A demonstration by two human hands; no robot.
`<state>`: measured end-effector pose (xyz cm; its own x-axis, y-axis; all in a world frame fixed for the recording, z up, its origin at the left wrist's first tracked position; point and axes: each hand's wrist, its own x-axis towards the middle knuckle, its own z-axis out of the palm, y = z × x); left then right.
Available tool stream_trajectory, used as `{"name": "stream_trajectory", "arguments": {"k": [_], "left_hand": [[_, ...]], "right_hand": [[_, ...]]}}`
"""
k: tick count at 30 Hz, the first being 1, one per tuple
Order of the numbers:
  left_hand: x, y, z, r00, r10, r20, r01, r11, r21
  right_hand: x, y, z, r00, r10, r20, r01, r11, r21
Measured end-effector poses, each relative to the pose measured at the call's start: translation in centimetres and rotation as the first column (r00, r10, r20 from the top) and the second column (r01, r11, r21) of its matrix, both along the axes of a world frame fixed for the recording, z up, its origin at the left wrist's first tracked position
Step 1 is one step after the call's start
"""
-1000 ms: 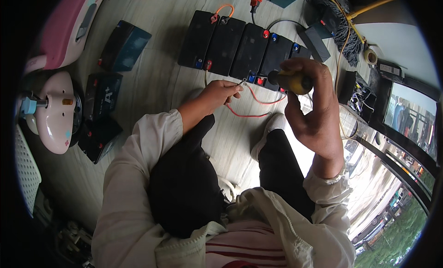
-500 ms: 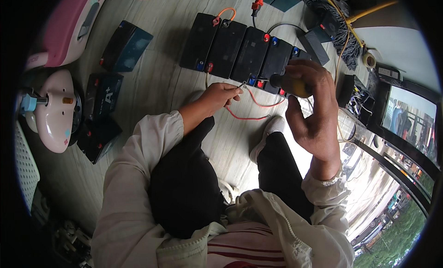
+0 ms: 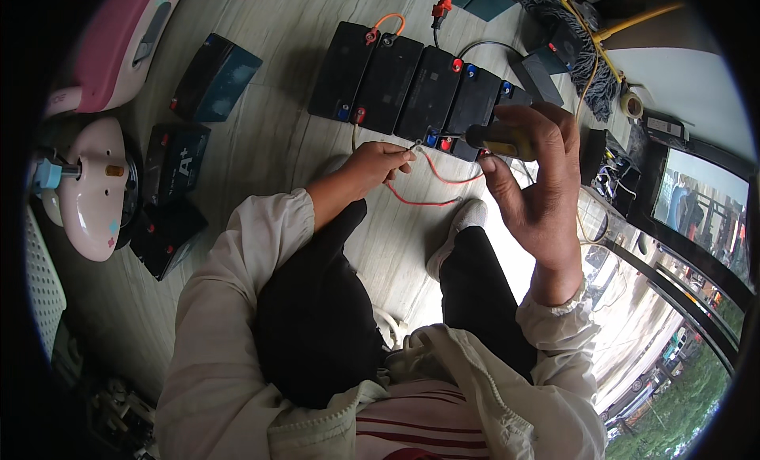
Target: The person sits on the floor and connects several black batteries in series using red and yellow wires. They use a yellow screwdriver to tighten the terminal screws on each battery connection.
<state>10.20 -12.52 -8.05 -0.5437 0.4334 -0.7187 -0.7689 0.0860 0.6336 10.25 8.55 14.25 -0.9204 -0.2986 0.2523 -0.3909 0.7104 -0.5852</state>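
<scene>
A row of several black batteries (image 3: 438, 88) stands on the floor in front of me, with red and blue terminals on their edges. My left hand (image 3: 374, 164) is closed in a pinch on a red wire (image 3: 443, 177), its metal end just in front of a blue terminal (image 3: 432, 138). In my right hand (image 3: 540, 192) is a screwdriver (image 3: 507, 141) with a dark and yellowish handle, held by curled fingers. Its shaft points left, toward that blue terminal; whether the tip touches it I cannot tell. My right thumb is lowered, off the handle.
Separate batteries (image 3: 218, 78) lie on the left, beside a pink-and-white plastic machine (image 3: 119, 56). An orange lead (image 3: 389, 18) joins the two leftmost batteries of the row. On the right are a mop (image 3: 598, 80), a tape roll (image 3: 632, 105) and a glass door (image 3: 704, 199).
The screwdriver handle has turned more level and shifted slightly. My right thumb and fingers have changed position around it. My left hand stays in place.
</scene>
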Motion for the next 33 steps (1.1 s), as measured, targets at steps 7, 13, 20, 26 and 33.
{"name": "stream_trajectory", "arguments": {"k": [7,13,20,26,33], "left_hand": [[0.0,-0.1,0.0,1.0,-0.01,0.019,0.011,1.0,-0.017],[0.0,0.1,-0.1,1.0,-0.022,0.01,0.022,1.0,0.007],[0.1,-0.3,-0.7,0.996,-0.093,0.008,0.093,0.996,-0.006],[0.0,0.0,-0.6,0.993,-0.118,-0.023,0.118,0.993,-0.014],[0.0,-0.2,-0.7,0.993,-0.117,-0.021,0.117,0.993,-0.001]], "right_hand": [[0.0,0.6,-0.3,0.998,-0.042,0.039,0.046,0.994,-0.102],[0.1,0.4,-0.2,0.997,-0.081,0.02,0.081,0.996,-0.022],[0.1,1.1,-0.7,0.999,0.026,0.025,-0.024,0.997,-0.067],[-0.1,0.3,-0.5,0.999,-0.038,0.019,0.038,0.998,-0.046],[0.0,0.0,-0.3,0.988,-0.102,0.112,0.119,0.98,-0.159]]}}
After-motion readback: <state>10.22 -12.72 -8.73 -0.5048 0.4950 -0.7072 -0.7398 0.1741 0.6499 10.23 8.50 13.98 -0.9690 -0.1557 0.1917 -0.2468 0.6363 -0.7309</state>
